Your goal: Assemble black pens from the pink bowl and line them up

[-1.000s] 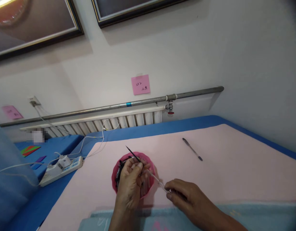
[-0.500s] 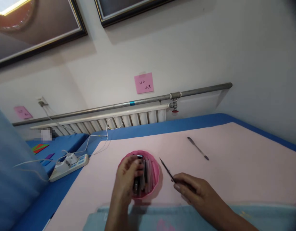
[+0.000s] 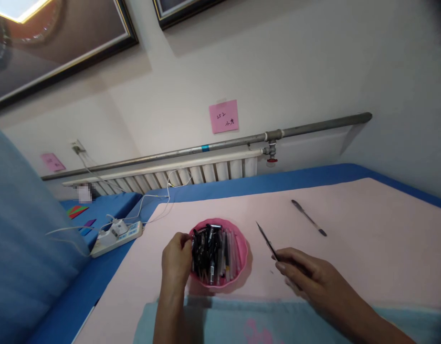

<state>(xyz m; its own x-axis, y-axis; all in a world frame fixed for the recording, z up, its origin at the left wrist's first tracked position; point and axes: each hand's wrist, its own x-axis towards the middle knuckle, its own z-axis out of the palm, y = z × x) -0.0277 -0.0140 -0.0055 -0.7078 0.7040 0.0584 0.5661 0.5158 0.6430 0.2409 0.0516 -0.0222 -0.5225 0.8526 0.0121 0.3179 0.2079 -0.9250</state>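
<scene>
A pink bowl (image 3: 243, 253) full of pen parts (image 3: 214, 253) sits on the pink mat in front of me. My left hand (image 3: 176, 260) rests at the bowl's left rim, fingers curled against the black pieces; whether it grips one is not visible. My right hand (image 3: 306, 274) lies to the right of the bowl, fingers closed around a thin dark pen refill (image 3: 266, 240) that points up and away from me. A finished dark pen (image 3: 308, 217) lies alone on the mat farther right.
The pink mat (image 3: 367, 229) covers a blue table (image 3: 313, 174). A white power strip (image 3: 116, 234) with cables lies at the left edge. A radiator (image 3: 192, 174) and pipe run along the wall behind. A light blue cloth (image 3: 213, 320) lies at the near edge.
A second ago both hands held the refill over the bowl. The left hand let go and dropped to the bowl's left side; the right hand carried the refill off to the right.
</scene>
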